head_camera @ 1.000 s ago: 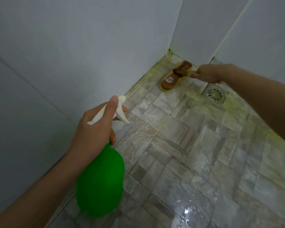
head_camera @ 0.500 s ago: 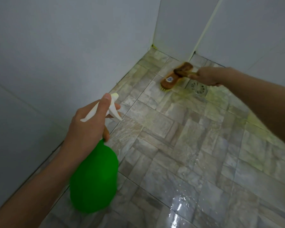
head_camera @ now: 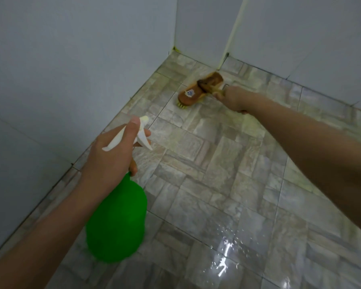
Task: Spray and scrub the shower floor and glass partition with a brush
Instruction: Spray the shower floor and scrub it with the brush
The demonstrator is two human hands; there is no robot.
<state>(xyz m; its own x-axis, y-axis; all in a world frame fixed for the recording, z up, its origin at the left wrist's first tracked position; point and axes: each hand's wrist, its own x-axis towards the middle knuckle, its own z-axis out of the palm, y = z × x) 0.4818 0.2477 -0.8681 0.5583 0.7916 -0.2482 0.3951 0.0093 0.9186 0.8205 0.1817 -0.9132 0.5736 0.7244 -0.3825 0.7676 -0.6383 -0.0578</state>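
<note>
Wet tiled floor [head_camera: 217,184], grey walls, glare at lower right. Head view: brush [head_camera: 198,90], upper centre, bristles down near the corner, with the right hand [head_camera: 234,99] clamped on its handle. Left hand [head_camera: 113,155] is curled round the bottle [head_camera: 117,222] neck, one finger along the sprayer. Step: floor scrubbing. Next move probably calls for firm strokes over unscrubbed tiles. Since earlier, the brush has drawn away from the corner and the drain is now hidden.

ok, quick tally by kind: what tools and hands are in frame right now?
spray bottle: 1, green body, white trigger head
scrub brush: 1, brown, bristles down on the floor tiles
hands: 2, left hand grips the bottle neck, right hand grips the brush handle
total: 4
</note>
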